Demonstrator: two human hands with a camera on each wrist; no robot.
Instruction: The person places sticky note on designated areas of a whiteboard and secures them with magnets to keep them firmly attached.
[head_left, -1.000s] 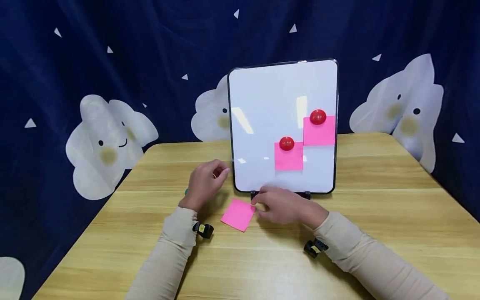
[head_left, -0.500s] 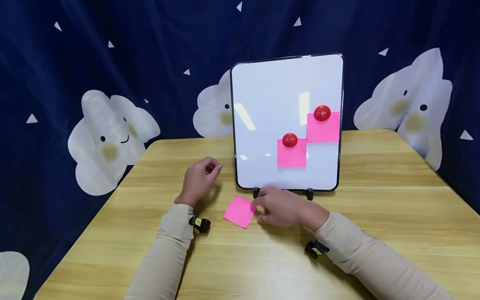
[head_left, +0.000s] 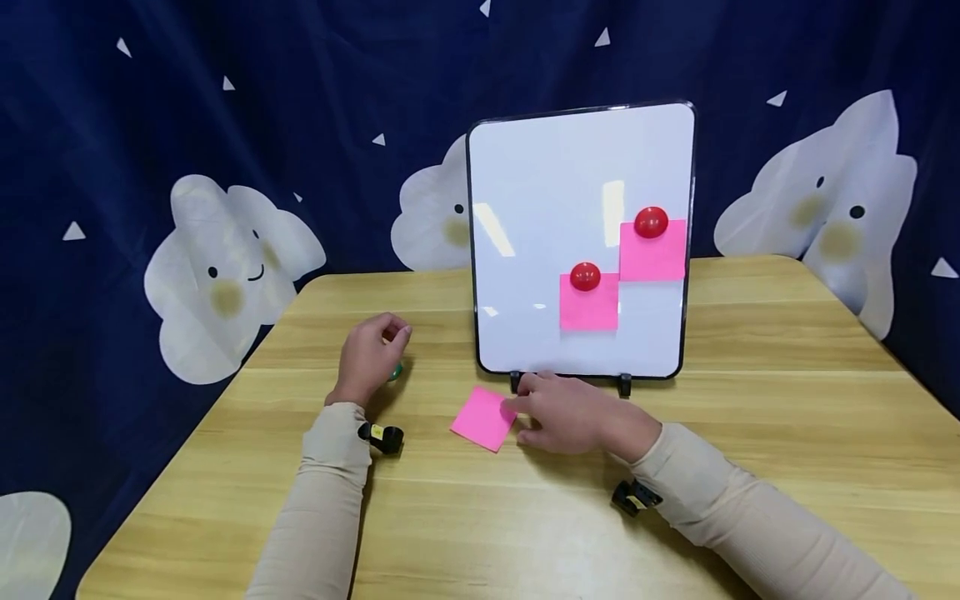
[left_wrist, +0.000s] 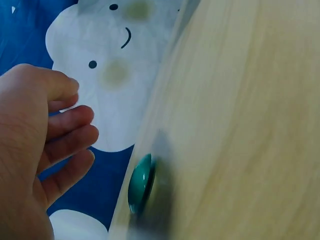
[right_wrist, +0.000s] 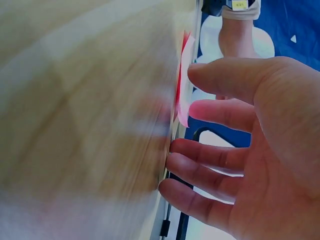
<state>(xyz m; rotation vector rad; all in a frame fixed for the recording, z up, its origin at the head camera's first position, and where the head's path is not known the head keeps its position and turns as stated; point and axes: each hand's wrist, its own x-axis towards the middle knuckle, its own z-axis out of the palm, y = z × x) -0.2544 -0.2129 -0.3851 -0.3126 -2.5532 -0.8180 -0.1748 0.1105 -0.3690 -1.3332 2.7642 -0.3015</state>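
Note:
A pink sticky note [head_left: 483,419] lies flat on the table, turned at an angle. My right hand [head_left: 572,414] is at its right edge, the fingers loosely bent and the index fingertip over the note's corner. In the right wrist view, the thumb and index finger of the right hand [right_wrist: 260,130] are spread beside the note [right_wrist: 185,80], which is not pinched. Farther left, my left hand [head_left: 367,358] hovers with relaxed fingers, nothing between them. Partly hidden behind it is a green round magnet [head_left: 395,372], apart from the fingers in the left wrist view.
Behind the note stands a whiteboard [head_left: 525,217] on black feet [head_left: 625,384]. Two pink notes are fixed to it, one under a lower red magnet [head_left: 585,277], one under a higher red magnet [head_left: 651,222]. A dark blue cloud-patterned curtain [head_left: 330,75] hangs behind the wooden table [head_left: 465,525].
My left hand has moved left, away from the board, and the green magnet shows beside it. The right hand stays by the note. The head view has shifted slightly.

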